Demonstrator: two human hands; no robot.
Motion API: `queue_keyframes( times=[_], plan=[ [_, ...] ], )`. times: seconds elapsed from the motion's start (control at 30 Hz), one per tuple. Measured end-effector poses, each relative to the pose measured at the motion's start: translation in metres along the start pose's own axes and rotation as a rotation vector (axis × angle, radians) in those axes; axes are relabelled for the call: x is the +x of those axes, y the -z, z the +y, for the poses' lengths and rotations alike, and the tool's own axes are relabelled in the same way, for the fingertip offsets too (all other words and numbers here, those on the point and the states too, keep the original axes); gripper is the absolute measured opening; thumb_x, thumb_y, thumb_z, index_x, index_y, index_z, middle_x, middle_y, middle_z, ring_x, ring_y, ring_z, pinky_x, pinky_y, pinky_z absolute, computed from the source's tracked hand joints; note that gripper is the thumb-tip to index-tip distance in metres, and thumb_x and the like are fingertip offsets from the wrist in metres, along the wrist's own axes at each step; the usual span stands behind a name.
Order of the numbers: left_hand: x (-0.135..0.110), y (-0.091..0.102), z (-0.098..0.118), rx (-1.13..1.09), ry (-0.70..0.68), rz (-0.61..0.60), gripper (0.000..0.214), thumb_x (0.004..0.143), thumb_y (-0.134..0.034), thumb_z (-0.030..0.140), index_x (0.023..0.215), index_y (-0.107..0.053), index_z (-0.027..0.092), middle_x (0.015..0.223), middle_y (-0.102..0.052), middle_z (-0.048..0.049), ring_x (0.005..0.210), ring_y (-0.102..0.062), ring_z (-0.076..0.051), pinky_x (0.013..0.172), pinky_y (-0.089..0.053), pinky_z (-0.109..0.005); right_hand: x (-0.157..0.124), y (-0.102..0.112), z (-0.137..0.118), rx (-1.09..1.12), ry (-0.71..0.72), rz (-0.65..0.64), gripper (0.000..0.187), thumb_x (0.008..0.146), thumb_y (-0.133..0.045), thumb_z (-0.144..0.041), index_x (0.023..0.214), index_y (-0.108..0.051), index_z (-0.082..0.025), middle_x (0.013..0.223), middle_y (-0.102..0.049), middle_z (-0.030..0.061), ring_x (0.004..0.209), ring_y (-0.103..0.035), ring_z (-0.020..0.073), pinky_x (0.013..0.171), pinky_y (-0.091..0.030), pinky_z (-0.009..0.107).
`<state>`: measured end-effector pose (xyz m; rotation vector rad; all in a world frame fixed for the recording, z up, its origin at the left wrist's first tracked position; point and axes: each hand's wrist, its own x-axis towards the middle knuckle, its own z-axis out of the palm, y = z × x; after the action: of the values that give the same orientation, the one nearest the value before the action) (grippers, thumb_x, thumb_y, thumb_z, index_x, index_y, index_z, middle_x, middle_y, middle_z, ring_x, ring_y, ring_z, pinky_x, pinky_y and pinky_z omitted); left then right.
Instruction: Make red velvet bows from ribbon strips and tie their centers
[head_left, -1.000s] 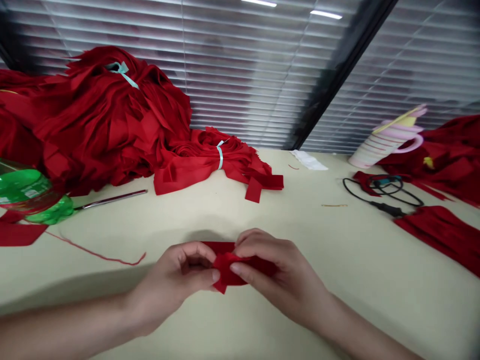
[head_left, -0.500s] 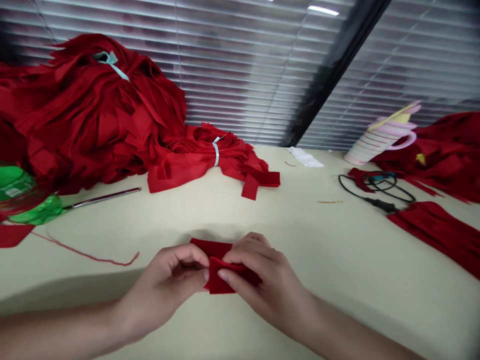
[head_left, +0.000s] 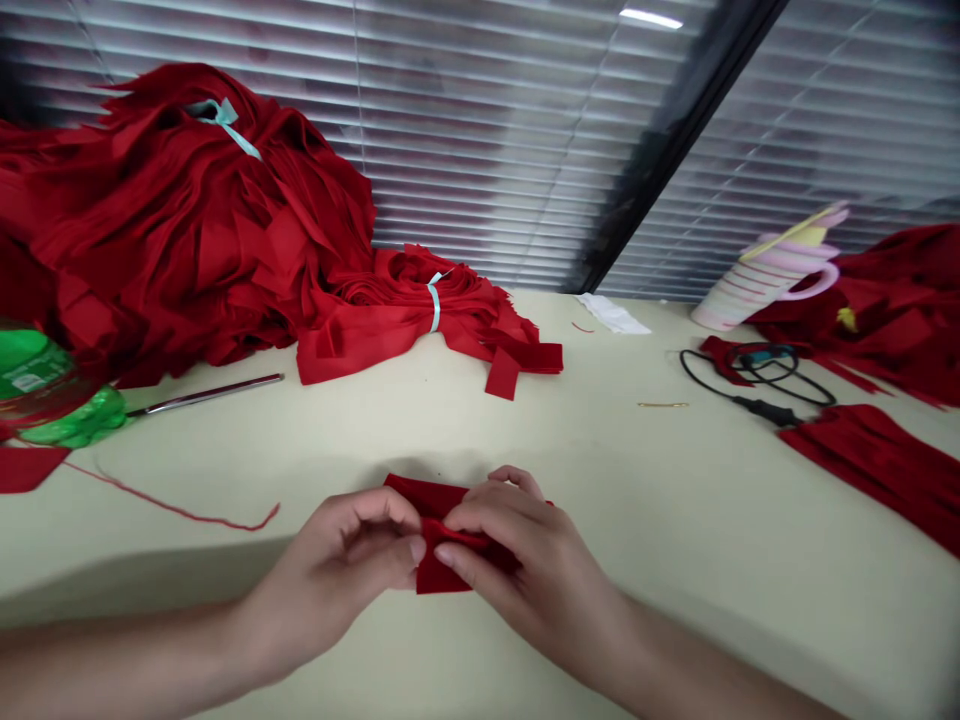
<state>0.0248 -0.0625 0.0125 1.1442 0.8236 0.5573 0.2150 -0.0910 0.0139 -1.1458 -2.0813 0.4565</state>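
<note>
A small folded piece of red fabric (head_left: 442, 575) is held just above or on the pale table, at the bottom centre. My left hand (head_left: 356, 550) pinches its left edge between thumb and forefinger. My right hand (head_left: 521, 550) grips the same fabric from the right, thumb in front and fingers behind a fold. A back flap of the fabric (head_left: 424, 490) shows beyond the fingertips. Part of the fabric is hidden under my right fingers.
Behind are a big heap of red fabric pieces (head_left: 187, 220) and a smaller tied bundle (head_left: 420, 300). At left lie a green plastic bottle (head_left: 67, 415), a metallic rod (head_left: 206, 394) and red thread (head_left: 180, 513). A striped mug (head_left: 750, 285) and black cable (head_left: 765, 408) are at right.
The fold's upper edge between my fingers has bent, and my left fingertips have shifted slightly right onto it. Both hands still hold the fabric.
</note>
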Motion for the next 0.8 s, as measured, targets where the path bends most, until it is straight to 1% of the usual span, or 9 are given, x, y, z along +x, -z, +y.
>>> queue_keyframes(
  times=[0.2,0.37,0.63,0.7,0.8],
  plan=[
    [0.0017,-0.0003,0.0006,0.053,-0.008,0.027,0.016,0.08,-0.062,0.032,0.078,-0.057,0.017,0.074,-0.058,0.001,0.071,-0.052,-0.012,0.066,-0.043,-0.024,0.0006,0.0005,-0.0006,-0.008,-0.016,-0.017,0.005,0.084,-0.058,-0.019,0.079,-0.055,-0.02,0.069,-0.063,-0.0024,0.064,-0.055,0.0122,0.082,-0.036,0.036],
    [0.0009,-0.0019,0.0017,0.089,-0.017,0.043,0.017,0.081,-0.061,0.033,0.077,-0.057,0.017,0.072,-0.057,0.002,0.068,-0.051,-0.01,0.064,-0.043,-0.022,0.0014,0.002,0.0002,0.001,-0.02,-0.028,0.004,0.083,-0.059,-0.019,0.081,-0.056,-0.02,0.07,-0.063,-0.0032,0.065,-0.056,0.0115,0.083,-0.035,0.035],
    [0.0012,-0.0026,0.0028,0.076,-0.029,0.046,0.017,0.079,-0.063,0.032,0.075,-0.059,0.016,0.072,-0.057,0.0013,0.068,-0.054,-0.012,0.066,-0.047,-0.025,0.0004,0.0016,0.0019,0.024,-0.017,-0.027,0.002,0.084,-0.058,-0.019,0.085,-0.056,-0.021,0.073,-0.065,-0.003,0.066,-0.056,0.0121,0.085,-0.035,0.037],
    [0.0015,-0.0027,0.0016,0.068,-0.037,0.025,0.017,0.08,-0.062,0.032,0.077,-0.059,0.016,0.074,-0.058,0.0009,0.07,-0.055,-0.012,0.068,-0.049,-0.026,-0.0003,0.0003,0.003,0.038,-0.02,-0.014,0.005,0.083,-0.058,-0.019,0.088,-0.057,-0.021,0.075,-0.065,-0.0015,0.069,-0.057,0.0133,0.083,-0.038,0.037],
    [0.0007,-0.0032,-0.0008,0.057,-0.057,-0.013,0.016,0.083,-0.059,0.032,0.079,-0.059,0.016,0.078,-0.059,0.0006,0.074,-0.056,-0.012,0.072,-0.049,-0.027,-0.0005,-0.0004,0.0037,0.053,-0.053,0.01,0.014,0.08,-0.061,-0.02,0.094,-0.058,-0.019,0.086,-0.064,0.0034,0.081,-0.057,0.017,0.078,-0.041,0.035]
  ],
)
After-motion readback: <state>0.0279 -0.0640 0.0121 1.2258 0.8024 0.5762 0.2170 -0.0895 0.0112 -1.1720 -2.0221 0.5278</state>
